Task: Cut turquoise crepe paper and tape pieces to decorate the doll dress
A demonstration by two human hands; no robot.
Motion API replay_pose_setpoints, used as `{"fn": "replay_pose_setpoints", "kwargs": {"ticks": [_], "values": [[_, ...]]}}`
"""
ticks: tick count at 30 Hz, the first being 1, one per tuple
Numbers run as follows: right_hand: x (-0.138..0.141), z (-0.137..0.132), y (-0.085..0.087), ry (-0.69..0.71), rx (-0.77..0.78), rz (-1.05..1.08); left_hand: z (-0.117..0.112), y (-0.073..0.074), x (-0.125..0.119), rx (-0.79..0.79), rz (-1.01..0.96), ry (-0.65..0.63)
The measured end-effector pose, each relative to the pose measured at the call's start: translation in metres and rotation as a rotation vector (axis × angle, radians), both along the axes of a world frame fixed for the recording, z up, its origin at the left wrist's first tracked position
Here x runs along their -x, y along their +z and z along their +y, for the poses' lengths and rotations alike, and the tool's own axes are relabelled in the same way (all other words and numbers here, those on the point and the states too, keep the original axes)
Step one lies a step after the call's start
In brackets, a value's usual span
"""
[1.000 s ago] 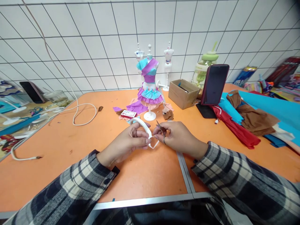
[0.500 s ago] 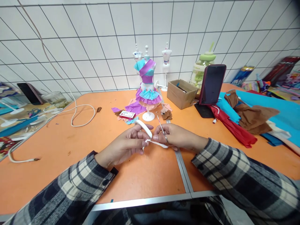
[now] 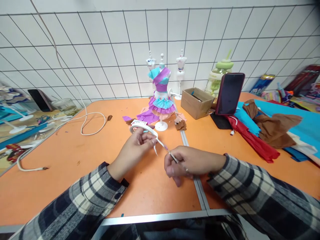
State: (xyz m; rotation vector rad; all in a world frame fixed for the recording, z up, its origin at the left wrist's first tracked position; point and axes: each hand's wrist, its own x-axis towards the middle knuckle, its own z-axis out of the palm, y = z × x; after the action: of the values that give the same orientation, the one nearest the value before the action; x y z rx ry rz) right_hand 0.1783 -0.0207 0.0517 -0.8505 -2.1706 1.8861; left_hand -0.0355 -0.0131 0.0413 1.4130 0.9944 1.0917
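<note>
While the left hand (image 3: 136,146) closes thumb and fingers on the tape roll (image 3: 143,127), held just above the table (image 3: 70,160) in front of the mannequin (image 3: 161,90), a strip (image 3: 162,144) runs taut from it down-right into the right hand (image 3: 186,163). Strip axis is diagonal, hand to hand. A short tail (image 3: 155,150) hangs by the left fingertips. Right fingers are curled shut on the strip end plus a thin metal tool (image 3: 172,156), mostly hidden in the fist; maybe small scissors, can't tell. Left fingers cover the roll's lower half.
</note>
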Motion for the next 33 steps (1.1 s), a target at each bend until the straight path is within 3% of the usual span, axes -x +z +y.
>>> {"fn": "replay_pose_setpoints", "kwargs": {"ticks": [3, 6, 15, 23, 33], "values": [[0.006, -0.006, 0.000, -0.056, -0.097, -0.198, -0.002, 0.002, -0.002, -0.031, 0.010, -0.008], [0.011, -0.007, -0.002, -0.120, -0.098, -0.281, -0.005, 0.003, -0.005, -0.032, 0.021, -0.019], [0.020, -0.012, 0.000, -0.219, -0.123, -0.288, -0.012, 0.002, -0.010, -0.054, 0.094, 0.015], [0.022, -0.011, -0.009, -0.264, -0.310, -0.239, -0.019, 0.004, -0.014, -0.106, 0.131, 0.035], [0.025, -0.014, -0.012, -0.286, -0.341, -0.214, -0.020, 0.008, -0.019, -0.124, 0.115, 0.067]]}}
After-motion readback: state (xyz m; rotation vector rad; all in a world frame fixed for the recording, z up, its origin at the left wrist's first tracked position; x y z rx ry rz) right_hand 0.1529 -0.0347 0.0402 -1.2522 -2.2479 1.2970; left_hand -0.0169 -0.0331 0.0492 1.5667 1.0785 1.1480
